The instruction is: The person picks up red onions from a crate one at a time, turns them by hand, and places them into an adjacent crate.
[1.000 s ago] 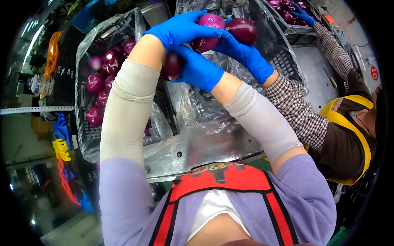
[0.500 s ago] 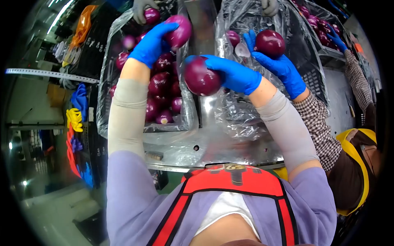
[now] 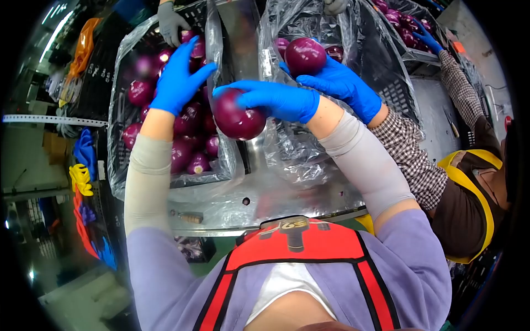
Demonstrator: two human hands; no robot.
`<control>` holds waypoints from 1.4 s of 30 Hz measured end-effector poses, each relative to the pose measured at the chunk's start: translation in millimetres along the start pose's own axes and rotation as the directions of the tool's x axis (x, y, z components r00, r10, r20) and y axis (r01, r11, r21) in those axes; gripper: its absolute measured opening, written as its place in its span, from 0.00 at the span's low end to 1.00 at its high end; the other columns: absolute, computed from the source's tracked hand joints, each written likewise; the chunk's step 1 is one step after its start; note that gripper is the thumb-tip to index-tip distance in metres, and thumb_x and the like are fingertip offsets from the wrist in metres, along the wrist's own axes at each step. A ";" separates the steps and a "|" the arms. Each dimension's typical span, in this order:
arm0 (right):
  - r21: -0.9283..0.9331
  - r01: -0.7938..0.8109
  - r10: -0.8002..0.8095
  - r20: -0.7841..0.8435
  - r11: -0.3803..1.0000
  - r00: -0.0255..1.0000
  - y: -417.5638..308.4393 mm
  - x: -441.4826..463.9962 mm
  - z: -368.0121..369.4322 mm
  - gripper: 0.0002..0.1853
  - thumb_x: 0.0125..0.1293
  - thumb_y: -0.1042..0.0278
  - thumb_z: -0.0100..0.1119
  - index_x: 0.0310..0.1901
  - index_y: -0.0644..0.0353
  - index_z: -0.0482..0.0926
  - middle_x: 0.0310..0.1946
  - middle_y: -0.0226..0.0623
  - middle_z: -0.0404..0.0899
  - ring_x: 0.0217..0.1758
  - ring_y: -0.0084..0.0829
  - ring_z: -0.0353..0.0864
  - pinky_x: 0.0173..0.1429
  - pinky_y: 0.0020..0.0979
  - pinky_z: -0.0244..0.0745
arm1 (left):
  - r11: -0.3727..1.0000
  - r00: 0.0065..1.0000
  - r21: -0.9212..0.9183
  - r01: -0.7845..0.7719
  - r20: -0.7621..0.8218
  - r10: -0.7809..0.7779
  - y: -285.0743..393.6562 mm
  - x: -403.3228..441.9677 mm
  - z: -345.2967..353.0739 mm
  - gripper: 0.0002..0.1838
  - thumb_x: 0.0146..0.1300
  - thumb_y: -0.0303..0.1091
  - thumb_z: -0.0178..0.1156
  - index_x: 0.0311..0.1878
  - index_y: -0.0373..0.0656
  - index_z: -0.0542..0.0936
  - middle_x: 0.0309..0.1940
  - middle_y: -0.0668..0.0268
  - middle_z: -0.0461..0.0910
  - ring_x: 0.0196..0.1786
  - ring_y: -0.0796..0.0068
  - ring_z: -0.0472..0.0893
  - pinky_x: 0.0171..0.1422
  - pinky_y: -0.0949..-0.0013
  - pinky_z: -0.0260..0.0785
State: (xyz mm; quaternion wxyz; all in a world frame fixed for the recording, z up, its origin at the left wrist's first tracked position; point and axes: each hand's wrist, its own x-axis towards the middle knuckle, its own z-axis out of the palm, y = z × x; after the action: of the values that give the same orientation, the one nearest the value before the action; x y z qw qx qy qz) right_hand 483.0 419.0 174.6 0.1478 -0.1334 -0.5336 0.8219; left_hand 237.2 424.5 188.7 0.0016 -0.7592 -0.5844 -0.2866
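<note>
My left hand (image 3: 175,85), in a blue glove, is over the left crate (image 3: 122,71), fingers spread and thumb apart. Beneath and around it lie several red onions (image 3: 188,119); the palm side is hidden. A large, glossy peeled red onion (image 3: 239,117) is in my right hand (image 3: 284,100), also blue-gloved, near that crate's right rim. Clear plastic film (image 3: 229,160) lines the crate.
To the right stands a second lined crate (image 3: 406,91). Over it a co-worker's blue-gloved hand (image 3: 345,83) supports another red onion (image 3: 305,56). Grey-gloved hands (image 3: 172,25) reach in from the far side. A short-handled tool (image 3: 190,218) lies on the metal table (image 3: 276,207).
My left hand has let go of its onion and spread its fingers over the left crate. My right hand still grips its onion. The whole view has shifted slightly.
</note>
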 end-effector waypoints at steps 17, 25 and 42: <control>-0.428 0.120 -0.094 0.082 0.896 0.992 -13.0 -7.9 6.9 0.40 0.63 0.50 0.58 0.70 0.63 0.55 0.69 0.46 0.58 0.73 0.37 0.55 0.75 0.33 0.50 | 0.657 0.912 -0.752 0.044 0.298 0.281 123.1 51.1 24.2 0.44 0.43 0.28 0.72 0.67 0.43 0.64 0.62 0.59 0.70 0.61 0.67 0.72 0.66 0.63 0.65; -0.422 0.105 -0.050 0.138 0.901 0.989 -15.1 -11.7 7.6 0.38 0.61 0.55 0.58 0.69 0.63 0.58 0.66 0.46 0.62 0.70 0.37 0.60 0.73 0.36 0.54 | 0.609 0.985 -0.787 0.102 0.165 0.049 105.0 14.7 -9.4 0.47 0.40 0.25 0.72 0.68 0.46 0.63 0.64 0.62 0.68 0.61 0.66 0.73 0.63 0.64 0.70; -0.292 0.077 -0.054 0.087 0.953 0.995 -15.1 -11.7 6.9 0.34 0.59 0.61 0.59 0.67 0.62 0.62 0.62 0.43 0.68 0.64 0.33 0.68 0.69 0.35 0.61 | -0.444 0.911 -0.858 0.257 0.369 -0.185 64.6 -58.9 -23.7 0.40 0.58 0.43 0.59 0.70 0.38 0.53 0.68 0.39 0.55 0.65 0.37 0.64 0.65 0.49 0.68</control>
State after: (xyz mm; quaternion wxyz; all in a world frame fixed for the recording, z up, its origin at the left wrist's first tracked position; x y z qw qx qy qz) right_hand 492.7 414.6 191.9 0.1326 -0.1039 -0.6597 0.7324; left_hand 275.3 343.7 204.3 -0.6972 -0.2849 -0.2310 -0.6159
